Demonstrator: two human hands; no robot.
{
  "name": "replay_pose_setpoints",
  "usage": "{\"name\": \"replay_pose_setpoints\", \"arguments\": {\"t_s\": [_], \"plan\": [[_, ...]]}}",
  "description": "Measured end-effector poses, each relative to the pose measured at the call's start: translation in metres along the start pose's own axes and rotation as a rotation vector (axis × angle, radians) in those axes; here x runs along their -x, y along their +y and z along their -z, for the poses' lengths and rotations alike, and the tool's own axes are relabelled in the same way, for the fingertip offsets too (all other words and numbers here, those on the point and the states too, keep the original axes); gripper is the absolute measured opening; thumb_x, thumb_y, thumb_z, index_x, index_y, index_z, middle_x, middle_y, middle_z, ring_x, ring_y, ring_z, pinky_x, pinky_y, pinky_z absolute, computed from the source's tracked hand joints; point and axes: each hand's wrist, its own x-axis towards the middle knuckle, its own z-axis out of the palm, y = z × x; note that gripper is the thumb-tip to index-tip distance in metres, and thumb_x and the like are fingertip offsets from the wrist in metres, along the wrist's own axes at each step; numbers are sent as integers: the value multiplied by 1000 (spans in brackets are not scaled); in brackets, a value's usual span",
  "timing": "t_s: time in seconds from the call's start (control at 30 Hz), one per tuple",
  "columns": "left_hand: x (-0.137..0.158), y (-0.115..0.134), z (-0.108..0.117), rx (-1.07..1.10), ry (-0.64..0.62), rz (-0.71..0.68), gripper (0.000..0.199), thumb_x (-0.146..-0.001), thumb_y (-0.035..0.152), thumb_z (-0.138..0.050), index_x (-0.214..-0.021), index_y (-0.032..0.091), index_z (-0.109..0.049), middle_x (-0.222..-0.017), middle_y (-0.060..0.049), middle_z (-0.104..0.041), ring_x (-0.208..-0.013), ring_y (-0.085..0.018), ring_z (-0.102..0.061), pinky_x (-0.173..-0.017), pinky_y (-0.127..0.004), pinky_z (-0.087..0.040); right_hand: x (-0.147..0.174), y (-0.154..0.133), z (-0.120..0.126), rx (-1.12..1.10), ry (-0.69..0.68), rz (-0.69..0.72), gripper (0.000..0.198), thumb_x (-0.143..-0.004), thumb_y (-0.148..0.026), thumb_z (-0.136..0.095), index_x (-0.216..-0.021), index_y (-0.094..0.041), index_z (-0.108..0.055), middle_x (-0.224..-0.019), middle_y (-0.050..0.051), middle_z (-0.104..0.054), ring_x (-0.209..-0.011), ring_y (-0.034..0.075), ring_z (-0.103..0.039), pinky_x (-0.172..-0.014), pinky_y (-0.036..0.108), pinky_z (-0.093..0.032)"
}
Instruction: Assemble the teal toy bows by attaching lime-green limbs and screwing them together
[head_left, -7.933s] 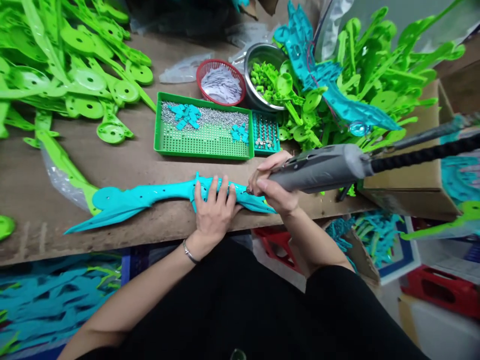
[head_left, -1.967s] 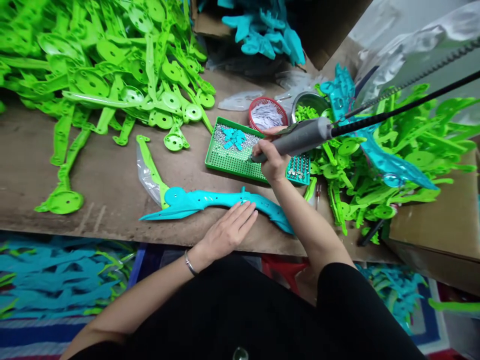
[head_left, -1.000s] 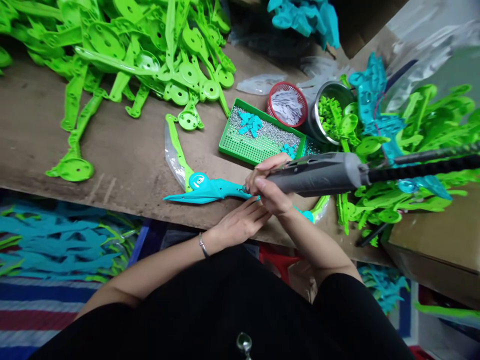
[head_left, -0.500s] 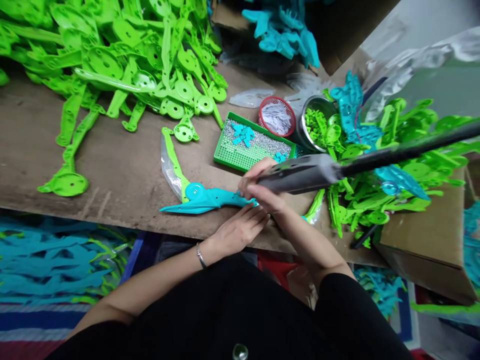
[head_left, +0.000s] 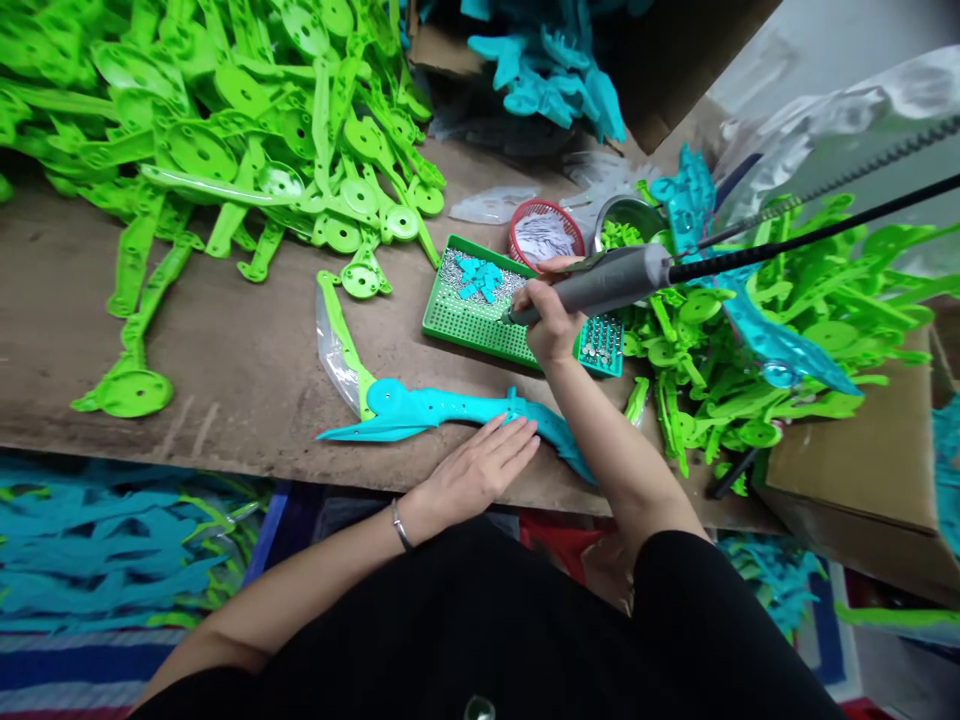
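A long blue plastic toy part (head_left: 420, 408) lies across the workbench near its front edge, with a green arm and a clear blade (head_left: 337, 340) joined at its left end. My left hand (head_left: 480, 462) rests flat on the blue part, fingers stretched out. My right hand (head_left: 553, 318) is wrapped round a grey electric screwdriver (head_left: 611, 282), a cord leading off to the right. The driver's tip points left and hovers over the green perforated tray (head_left: 469, 328), which holds many small screws and some small blue pieces (head_left: 480, 278).
Green plastic parts (head_left: 202, 150) are heaped at the back left, more (head_left: 810, 350) at the right. A red basket (head_left: 546, 205) of pale strips and a metal bowl (head_left: 626, 212) stand behind the tray. A cardboard box (head_left: 847, 470) is at the right edge.
My right hand has lifted the screwdriver off the blue part and carried it up and away over the tray. My left hand has stayed flat on the part.
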Motion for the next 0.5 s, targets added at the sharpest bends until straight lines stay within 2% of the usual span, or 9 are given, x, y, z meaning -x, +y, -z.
{"name": "replay_pose_setpoints", "arguments": {"t_s": [0.1,0.33,0.5], "plan": [[0,0,1,-1,-7,5,44,-96,1,-48,-139,2,-54,-146,-21,-58,-142,-29,-50,-119,-48,-47,-2,1,-1,-81,1,9,27,-75,-46,-72,-86,-28,-55,-50,-10,-46,-43,12,-47,-50,29,-45],[1,0,-1,-12,-3,-6,44,-95,0,-47,-138,2,-54,-146,-20,-58,-143,-29,-49,-120,-47,-46,-5,6,-1,-124,-27,29,33,-74,-42,-74,-66,-25,-47,-49,-9,-48,-42,10,-47,-49,28,-45],[1,-1,-2,-15,11,-6,42,-97,2,-46,-138,2,-54,-145,-19,-59,-143,-28,-50,-120,-48,-46,-9,-1,-2,-93,-5,48,33,-73,-46,-74,-69,-25,-49,-50,-9,-47,-42,10,-47,-50,29,-45]]}}
